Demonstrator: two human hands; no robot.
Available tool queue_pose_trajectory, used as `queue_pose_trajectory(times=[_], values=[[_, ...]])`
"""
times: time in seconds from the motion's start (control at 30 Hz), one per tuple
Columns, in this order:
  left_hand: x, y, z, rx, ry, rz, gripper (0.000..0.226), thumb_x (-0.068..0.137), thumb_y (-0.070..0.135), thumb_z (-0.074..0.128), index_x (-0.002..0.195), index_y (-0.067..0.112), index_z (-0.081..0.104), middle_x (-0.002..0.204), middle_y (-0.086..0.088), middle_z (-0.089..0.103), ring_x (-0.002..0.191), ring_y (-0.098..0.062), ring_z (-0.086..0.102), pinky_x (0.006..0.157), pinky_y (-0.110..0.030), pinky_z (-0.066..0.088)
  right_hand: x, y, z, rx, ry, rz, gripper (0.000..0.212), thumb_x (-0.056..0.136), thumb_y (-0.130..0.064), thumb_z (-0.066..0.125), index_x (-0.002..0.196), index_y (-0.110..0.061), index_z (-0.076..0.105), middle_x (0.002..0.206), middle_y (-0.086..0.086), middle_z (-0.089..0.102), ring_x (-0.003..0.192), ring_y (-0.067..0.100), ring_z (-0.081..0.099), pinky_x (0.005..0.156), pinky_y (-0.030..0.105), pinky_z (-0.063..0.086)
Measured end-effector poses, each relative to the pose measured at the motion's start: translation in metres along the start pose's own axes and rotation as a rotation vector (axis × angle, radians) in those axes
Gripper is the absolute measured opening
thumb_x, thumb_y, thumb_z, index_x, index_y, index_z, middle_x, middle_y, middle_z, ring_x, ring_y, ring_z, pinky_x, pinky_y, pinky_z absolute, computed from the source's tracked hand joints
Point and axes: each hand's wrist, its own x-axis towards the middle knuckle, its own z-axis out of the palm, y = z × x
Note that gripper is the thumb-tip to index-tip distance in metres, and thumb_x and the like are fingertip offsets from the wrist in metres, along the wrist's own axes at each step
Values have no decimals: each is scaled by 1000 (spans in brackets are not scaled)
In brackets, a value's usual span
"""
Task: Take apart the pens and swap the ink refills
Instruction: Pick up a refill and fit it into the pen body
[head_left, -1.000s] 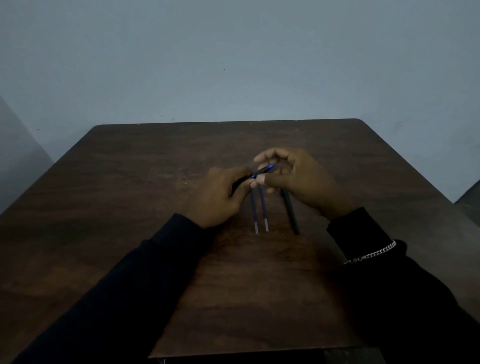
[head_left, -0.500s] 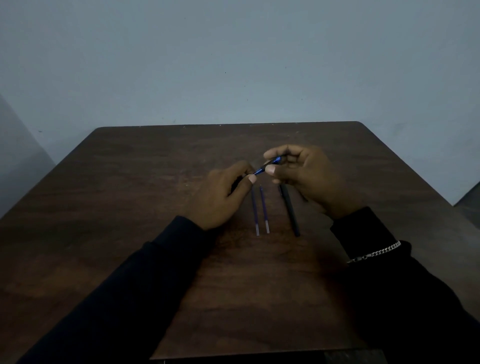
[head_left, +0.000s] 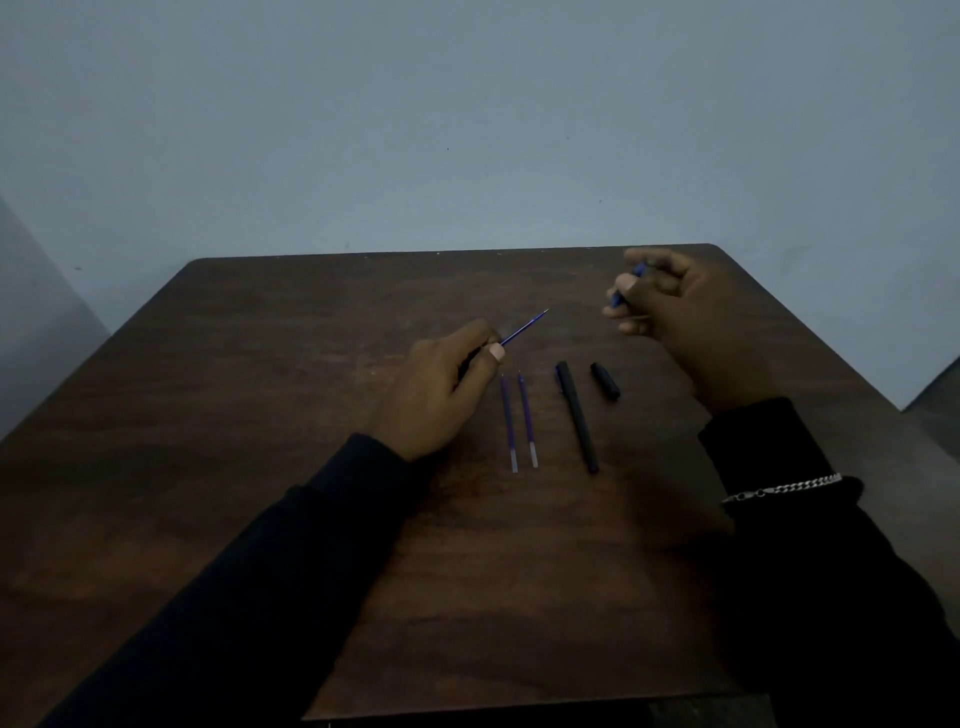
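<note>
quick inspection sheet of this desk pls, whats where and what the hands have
surface: dark wood table
job's things: two refills lie side by side; black barrel and short black piece lie to their right
clutter: nothing seen
hands: left hand grips a pen, its refill end bare; right hand, blurred, pinches a blue piece
cables: nothing seen
surroundings: plain wall; bracelet on the right wrist
</note>
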Motion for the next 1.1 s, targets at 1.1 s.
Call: queue_pose_trajectory(times=[1.1], values=[[-1,2,-2,-3,16,-10,24,109,20,52,86,14,58,63,2,53,54,-11,46,52,-16,30,13,34,2,-812,-57,289,19,91,-6,64,87,12,68,82,29,74,90,42,73,83,56,61]])
